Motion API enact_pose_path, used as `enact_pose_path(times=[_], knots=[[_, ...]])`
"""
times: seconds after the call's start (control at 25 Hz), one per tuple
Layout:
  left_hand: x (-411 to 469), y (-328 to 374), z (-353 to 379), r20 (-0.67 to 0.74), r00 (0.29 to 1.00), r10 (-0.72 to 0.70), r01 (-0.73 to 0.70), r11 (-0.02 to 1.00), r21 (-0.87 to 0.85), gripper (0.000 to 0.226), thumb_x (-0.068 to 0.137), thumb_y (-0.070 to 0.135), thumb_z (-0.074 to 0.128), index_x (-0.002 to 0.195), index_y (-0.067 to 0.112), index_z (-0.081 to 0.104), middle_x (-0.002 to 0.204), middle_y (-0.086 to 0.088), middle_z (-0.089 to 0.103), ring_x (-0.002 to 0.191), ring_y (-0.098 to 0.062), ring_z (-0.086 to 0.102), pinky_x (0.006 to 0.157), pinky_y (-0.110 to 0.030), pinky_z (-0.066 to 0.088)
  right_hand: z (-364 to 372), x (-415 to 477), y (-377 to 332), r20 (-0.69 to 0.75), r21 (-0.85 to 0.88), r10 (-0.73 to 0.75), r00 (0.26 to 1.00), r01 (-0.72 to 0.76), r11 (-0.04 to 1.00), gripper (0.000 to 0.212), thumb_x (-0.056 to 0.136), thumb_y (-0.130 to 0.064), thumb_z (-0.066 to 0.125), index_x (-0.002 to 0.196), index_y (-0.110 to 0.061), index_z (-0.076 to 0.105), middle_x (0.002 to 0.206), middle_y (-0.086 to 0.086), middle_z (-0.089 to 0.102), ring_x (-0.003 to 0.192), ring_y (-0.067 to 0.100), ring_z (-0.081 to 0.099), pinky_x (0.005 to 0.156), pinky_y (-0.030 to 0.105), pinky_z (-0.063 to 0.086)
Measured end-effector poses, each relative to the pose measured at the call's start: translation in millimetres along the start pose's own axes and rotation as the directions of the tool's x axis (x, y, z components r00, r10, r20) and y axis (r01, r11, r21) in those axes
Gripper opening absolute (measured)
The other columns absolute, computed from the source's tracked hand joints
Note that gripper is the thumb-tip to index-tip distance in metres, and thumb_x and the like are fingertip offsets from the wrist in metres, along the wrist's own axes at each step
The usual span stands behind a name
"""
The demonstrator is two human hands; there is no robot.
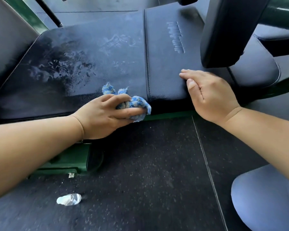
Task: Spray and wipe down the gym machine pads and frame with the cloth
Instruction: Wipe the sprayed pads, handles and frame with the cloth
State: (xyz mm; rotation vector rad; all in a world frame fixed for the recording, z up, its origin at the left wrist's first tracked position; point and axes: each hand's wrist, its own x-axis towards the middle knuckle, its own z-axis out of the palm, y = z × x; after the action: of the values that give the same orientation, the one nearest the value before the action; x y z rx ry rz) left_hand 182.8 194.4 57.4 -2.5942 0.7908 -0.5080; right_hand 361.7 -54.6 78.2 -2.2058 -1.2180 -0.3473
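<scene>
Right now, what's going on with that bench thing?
A person is wiping down a black gym machine pad. Their left hand grips a bunched blue cloth at the pad's near edge, while the right hand rests on the pad's right section. Wet spray streaks cover the pad's left part, not yet wiped. A small clear object lies on the floor.
</scene>
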Motion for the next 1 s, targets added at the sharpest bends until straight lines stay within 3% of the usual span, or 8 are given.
enact_pose_path(times=[0.2, 0.48, 0.56, 0.64, 0.68, 0.76, 0.92, 1.0], knots=[[82, 14, -18, -0.094, 0.968, -0.234, 0.220, 0.965, -0.142, 0.049, 0.080, 0.014, 0.044, 0.126, 0.022, 0.061, 0.146, -0.017, 0.039, 0.122, -0.040, 0.040, 0.108, -0.046, 0.035, -6, 5, -4, -0.016, 0.120, 0.108, 0.994, -0.106, 0.987, 0.042, 0.097, -0.023, 0.034, 0.122, -0.008, 0.064, 0.125, 0.005, 0.064, 0.117, 0.013, 0.056, 0.100, 0.014, 0.035], [-6, 11, -11, 0.054, 0.994, -0.093, 0.101, 0.980, -0.169, 0.037, 0.085, 0.015, 0.042, 0.110, 0.018, 0.070, 0.145, -0.001, 0.045, 0.122, -0.039, 0.045, 0.102, -0.048, 0.038, -32, -24, -32, -0.001, 0.375, 0.314, 0.949, -0.291, 0.880, 0.033, 0.097, -0.024, 0.038, 0.095, -0.014, 0.070, 0.081, -0.003, 0.067, 0.077, 0.004, 0.059, 0.072, 0.019, 0.048], [10, 26, -19, -0.012, 0.980, -0.199, 0.184, 0.927, -0.327, 0.039, 0.085, 0.004, 0.040, 0.115, 0.018, 0.062, 0.149, -0.011, 0.033, 0.123, -0.038, 0.046, 0.094, -0.048, 0.048, -28, -49, -45, 0.254, 0.481, 0.538, 0.804, -0.587, 0.651, 0.028, 0.096, -0.033, 0.047, 0.091, -0.016, 0.068, 0.076, 0.002, 0.066, 0.071, 0.013, 0.058, 0.059, 0.025, 0.047], [54, 49, -20, -0.065, 0.953, -0.295, 0.227, 0.843, -0.488, 0.039, 0.085, -0.001, 0.044, 0.119, 0.017, 0.047, 0.144, -0.016, 0.030, 0.119, -0.037, 0.053, 0.079, -0.045, 0.056, -22, -59, -56, 0.709, 0.450, 0.560, 0.427, -0.887, 0.107, 0.041, 0.091, -0.051, 0.049, 0.108, -0.018, 0.065, 0.097, 0.009, 0.068, 0.088, 0.025, 0.064, 0.063, 0.032, 0.055], [76, 58, -19, -0.096, 0.938, -0.332, 0.231, 0.811, -0.537, 0.038, 0.085, 0.001, 0.049, 0.119, 0.016, 0.042, 0.139, -0.016, 0.034, 0.112, -0.036, 0.058, 0.072, -0.044, 0.057, -20, -56, -60, 0.829, 0.431, 0.447, 0.336, -0.893, -0.129, 0.048, 0.090, -0.055, 0.046, 0.115, -0.018, 0.063, 0.107, 0.013, 0.066, 0.095, 0.030, 0.065, 0.071, 0.038, 0.058], [100, 59, -16, -0.124, 0.907, -0.402, 0.264, 0.773, -0.576, 0.038, 0.084, 0.018, 0.054, 0.120, 0.013, 0.040, 0.130, -0.016, 0.049, 0.104, -0.033, 0.063, 0.075, -0.041, 0.055, -24, -49, -57, 0.862, 0.502, 0.303, 0.406, -0.766, -0.402, 0.044, 0.092, -0.046, 0.045, 0.118, -0.015, 0.063, 0.112, 0.014, 0.065, 0.099, 0.028, 0.065, 0.079, 0.038, 0.059], [80, 34, -6, -0.126, 0.902, -0.414, 0.292, 0.797, -0.528, 0.051, 0.088, 0.029, 0.051, 0.135, 0.016, 0.038, 0.142, -0.008, 0.048, 0.127, -0.025, 0.049, 0.106, -0.036, 0.038, -20, -49, -52, 0.641, 0.750, 0.527, 0.557, -0.600, -0.279, 0.022, 0.091, 0.000, 0.053, 0.108, -0.011, 0.062, 0.094, 0.008, 0.071, 0.085, 0.020, 0.067, 0.071, 0.029, 0.059], [78, 29, -3, -0.113, 0.937, -0.330, 0.234, 0.834, -0.500, 0.045, 0.092, 0.020, 0.047, 0.136, 0.016, 0.045, 0.142, -0.004, 0.048, 0.126, -0.024, 0.051, 0.106, -0.039, 0.040, -15, -42, -51, 0.592, 0.798, 0.568, 0.571, -0.511, -0.318, 0.021, 0.096, -0.006, 0.045, 0.102, -0.012, 0.064, 0.093, 0.007, 0.072, 0.083, 0.019, 0.069, 0.077, 0.034, 0.059]])
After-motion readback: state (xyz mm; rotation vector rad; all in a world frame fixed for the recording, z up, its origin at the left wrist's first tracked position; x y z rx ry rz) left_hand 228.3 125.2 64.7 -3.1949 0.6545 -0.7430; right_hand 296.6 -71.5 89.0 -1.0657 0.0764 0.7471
